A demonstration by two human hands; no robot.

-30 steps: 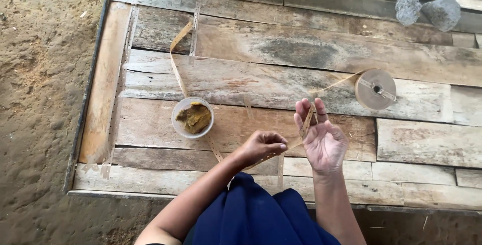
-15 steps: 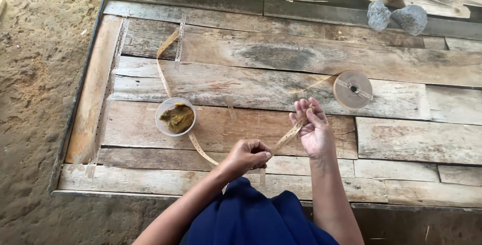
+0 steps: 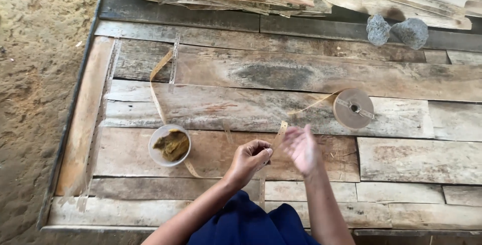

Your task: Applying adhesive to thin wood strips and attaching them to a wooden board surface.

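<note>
The left hand (image 3: 249,158) had its fingers curled closed around a thin tan strip (image 3: 277,135), which rose just beside the right hand (image 3: 302,148), blurred, fingers spread open and holding nothing. The strip looked brittle; a sharp tug or twist between the hands could have snapped or kinked it, and the slack trailing left might have snagged the small round tub of brown paste (image 3: 170,145) and tipped it. Farther right on the plank bench (image 3: 401,159) lay a tan roll of strip (image 3: 353,108). No labels or signs showed.
</note>
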